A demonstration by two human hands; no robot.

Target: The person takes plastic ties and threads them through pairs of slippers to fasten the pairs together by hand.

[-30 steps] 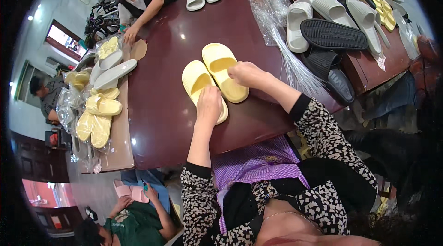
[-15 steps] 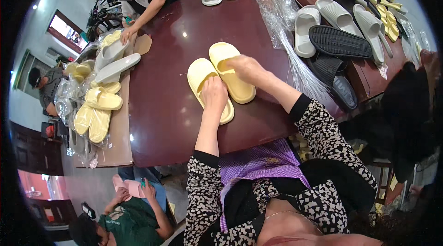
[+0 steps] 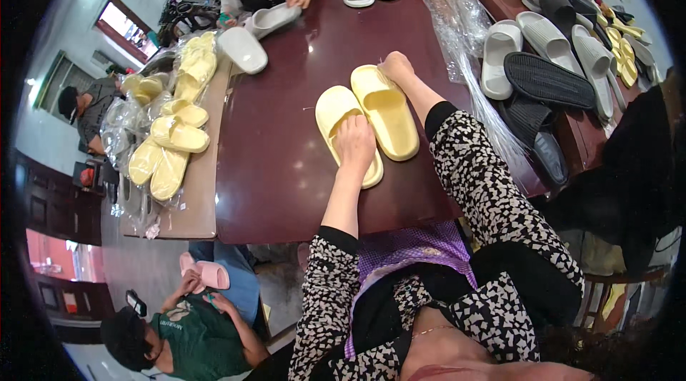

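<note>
Yellow slippers (image 3: 395, 125), smooth and round-toed, lie on the glossy surface (image 3: 279, 138), the left hand (image 3: 355, 139) fingers-down in one, the right hand (image 3: 397, 66) curled at the other's toe, both grips impossible to tell.

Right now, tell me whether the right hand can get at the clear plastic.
Probably yes: the right hand, by the toe of a yellow slipper, has just a strip of tabletop between it and the clear plastic.

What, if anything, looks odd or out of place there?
One black slipper, off to the right, lies sole-up, while grey slippers beside it lie sole-down. The yellow slippers at the left hand and right hand show no visible damage.
</note>
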